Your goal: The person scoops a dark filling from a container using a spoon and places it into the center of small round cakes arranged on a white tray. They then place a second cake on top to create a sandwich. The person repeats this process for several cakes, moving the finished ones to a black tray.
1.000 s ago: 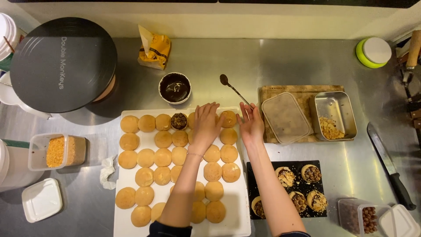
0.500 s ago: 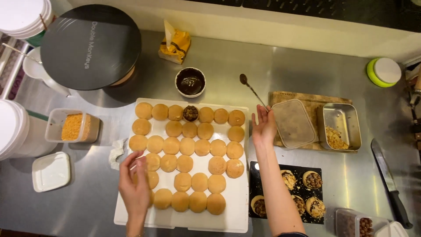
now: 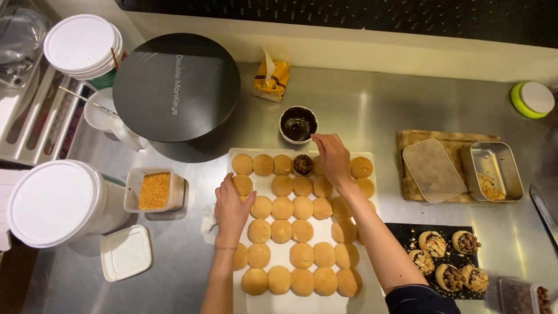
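Observation:
A white tray holds several rows of plain golden pastry rounds. One round in the top row carries a dark chocolate topping. My left hand grips a round at the tray's left side. Over the top row, my right hand has its fingers pinched at the rim of a small bowl of chocolate sauce. It appears to hold a spoon that dips into the bowl. My right forearm hides some rounds on the tray's right side.
A big black round lid and white buckets stand at the left, next to a tub of orange crumbs. At the right are a wooden board with a metal tin, a black slab of topped pastries and a knife.
My right hand moved left to the sauce bowl, and the spoon no longer lies on the counter. My left hand moved up the tray's left side onto a round.

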